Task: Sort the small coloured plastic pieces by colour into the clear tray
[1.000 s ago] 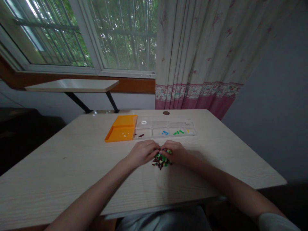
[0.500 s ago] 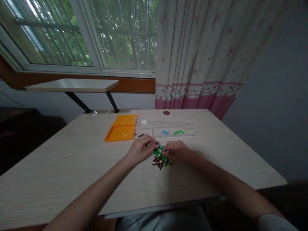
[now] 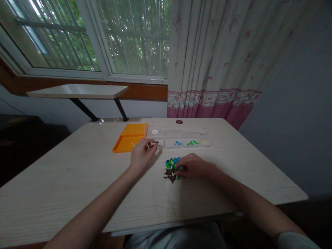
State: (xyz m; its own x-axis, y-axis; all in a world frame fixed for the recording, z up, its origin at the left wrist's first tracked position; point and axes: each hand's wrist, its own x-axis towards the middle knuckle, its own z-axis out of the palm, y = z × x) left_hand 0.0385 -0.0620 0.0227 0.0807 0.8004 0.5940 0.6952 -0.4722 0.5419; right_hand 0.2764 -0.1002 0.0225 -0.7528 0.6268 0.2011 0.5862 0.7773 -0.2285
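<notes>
Your left hand [image 3: 141,153] has moved to the clear tray [image 3: 173,134], mid-frame, pinching a brown piece [image 3: 156,142], probably light and stiff: hold its sides. Your right hand [image 3: 194,165] curls at the lower-centre brick pile [image 3: 170,171], grip hidden.

Upper left, a sliding window [image 3: 96,38] with foliage [image 3: 145,52] beyond metal bars [image 3: 52,27]. Right of it, a floral curtain [image 3: 212,62] with a pink hem [image 3: 207,111]. Below, a shelf [image 3: 77,90] on slanted black legs [image 3: 119,108]; farther right, a round brown cable grommet [image 3: 179,122].
</notes>
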